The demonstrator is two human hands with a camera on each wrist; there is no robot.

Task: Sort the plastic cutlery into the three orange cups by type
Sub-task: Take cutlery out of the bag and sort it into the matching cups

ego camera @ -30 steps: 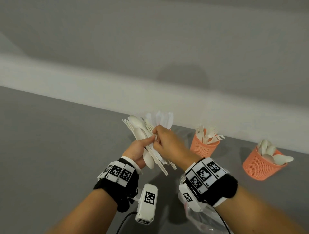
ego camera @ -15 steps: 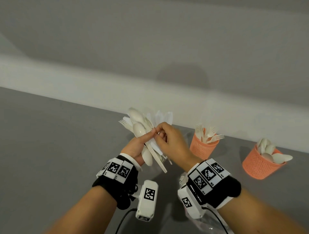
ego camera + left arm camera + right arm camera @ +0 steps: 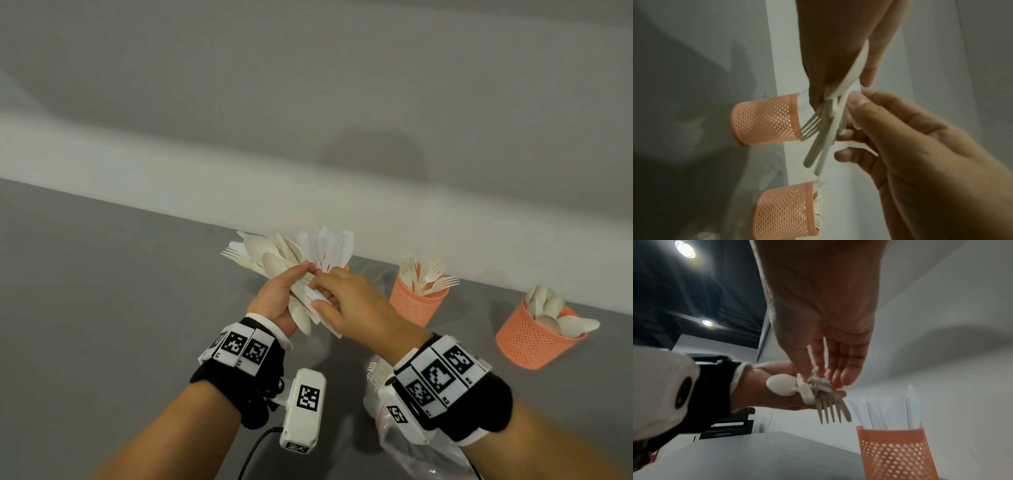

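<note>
My left hand grips a fanned bundle of white cutlery of spoons, forks and knives above the grey table. My right hand reaches into the bundle's handles; thumb and fingers pinch a piece there. A fork hangs tines down from the bundle. Three orange mesh cups stand by the wall: the knife cup just behind the hands, the fork cup to the right, and the spoon cup farthest right. In the head view the knife cup is almost hidden.
A clear plastic bag with some cutlery in it lies on the table under my right wrist. A white wall ledge runs along the table's far edge. Grey tabletop stretches to the left.
Both hands stay in nearly the same place. My right fingers have slid from the bundle's upper part down onto the handles, and the fan has spread slightly.
</note>
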